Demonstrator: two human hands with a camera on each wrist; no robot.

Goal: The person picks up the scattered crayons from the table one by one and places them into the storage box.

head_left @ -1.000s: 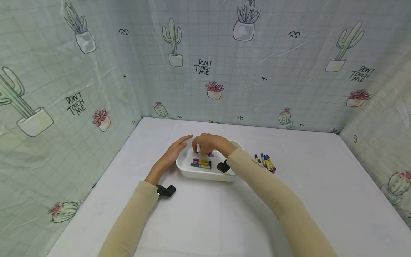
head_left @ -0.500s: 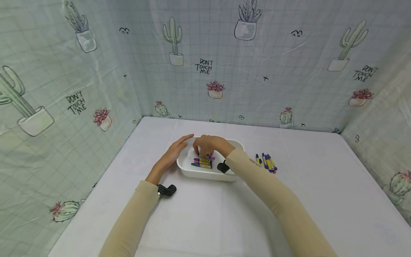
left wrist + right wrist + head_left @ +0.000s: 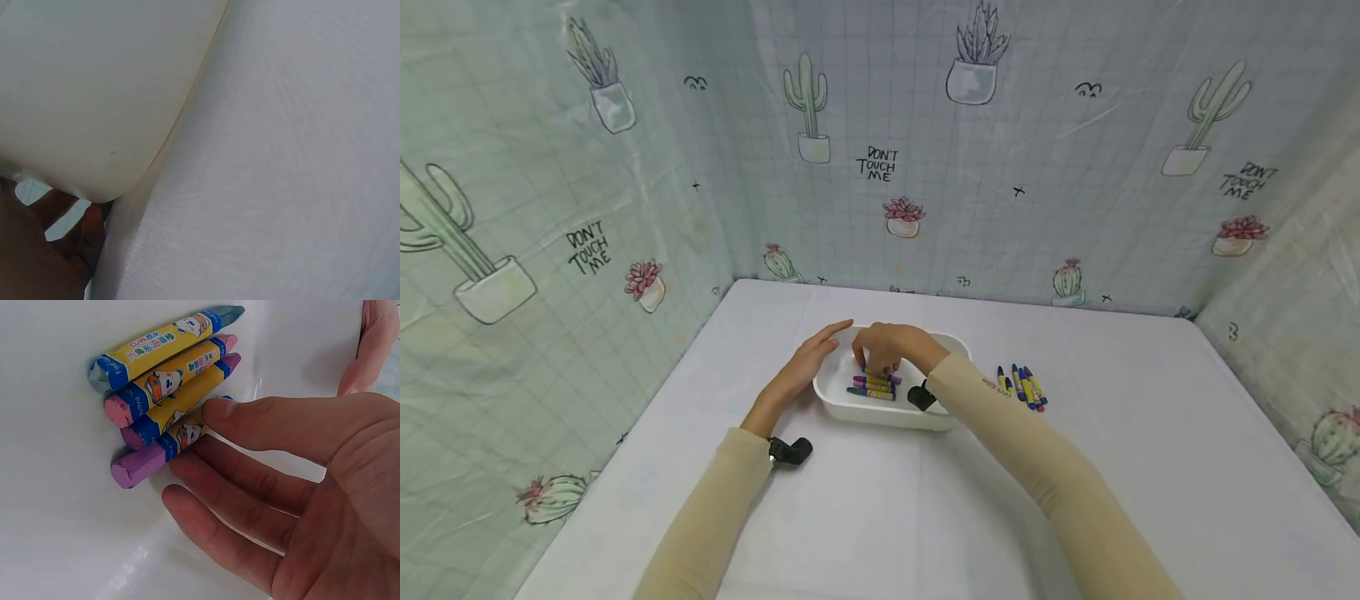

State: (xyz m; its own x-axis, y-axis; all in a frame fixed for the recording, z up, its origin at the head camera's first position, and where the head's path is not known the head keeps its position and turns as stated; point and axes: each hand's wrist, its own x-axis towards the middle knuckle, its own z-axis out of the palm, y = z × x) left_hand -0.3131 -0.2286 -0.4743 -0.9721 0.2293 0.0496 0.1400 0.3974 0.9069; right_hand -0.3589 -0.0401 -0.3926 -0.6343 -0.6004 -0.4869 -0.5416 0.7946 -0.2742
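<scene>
A white tray point(image 3: 883, 414) stands on the table, with several oil pastels in yellow and blue wrappers inside. My right hand point(image 3: 880, 343) reaches into it. In the right wrist view, its thumb and fingers pinch a light purple oil pastel point(image 3: 140, 465), whose far end is hidden by the thumb. Right beside it lie a darker purple pastel point(image 3: 184, 403), a pink pastel point(image 3: 169, 375) and a grey-green pastel point(image 3: 169, 340), side by side. My left hand point(image 3: 802, 362) rests against the tray's left side with extended fingers; the left wrist view shows fingers along the outer wall.
More oil pastels point(image 3: 1022, 388) lie in a loose group on the white table point(image 3: 880, 508), just right of the tray. A patterned cloth point(image 3: 925, 167) hangs behind and at the sides. Both wrists carry a small black camera point(image 3: 790, 452).
My right hand has come slightly nearer within the tray, drawing the light purple pastel up close to the row of others. The left hand has stayed at the tray's side.
</scene>
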